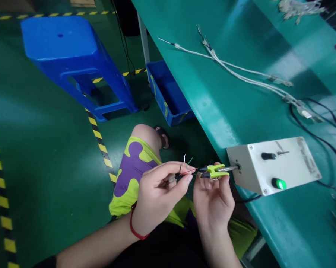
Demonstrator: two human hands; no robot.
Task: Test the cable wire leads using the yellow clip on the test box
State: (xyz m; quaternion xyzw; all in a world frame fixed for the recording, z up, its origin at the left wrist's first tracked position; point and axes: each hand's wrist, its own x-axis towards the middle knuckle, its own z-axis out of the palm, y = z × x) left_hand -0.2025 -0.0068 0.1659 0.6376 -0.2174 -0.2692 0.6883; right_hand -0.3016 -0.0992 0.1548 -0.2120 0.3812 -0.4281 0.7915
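A white control box is being supported by the green worktop near its edge, and a green button is being lit on its panel. Just left of the box, a thin cable is being held in the left hand, whose thumb and forefinger are being pressed together near the stripped end. From that end, a red wire is being stretched toward the box, up to the black tips of a yellow-green clip; whether it is being gripped there cannot be told. A white wire and a green wire are being left pointing upward. Nearer the box, the clip is being pinched in the partly curled right hand, beside the metal shaft that is being carried by the box's left end. Beyond the box, several white cables are being kept on the worktop. On the floor, left of the box and farther off, a blue crate and a blue plastic stool are being kept.
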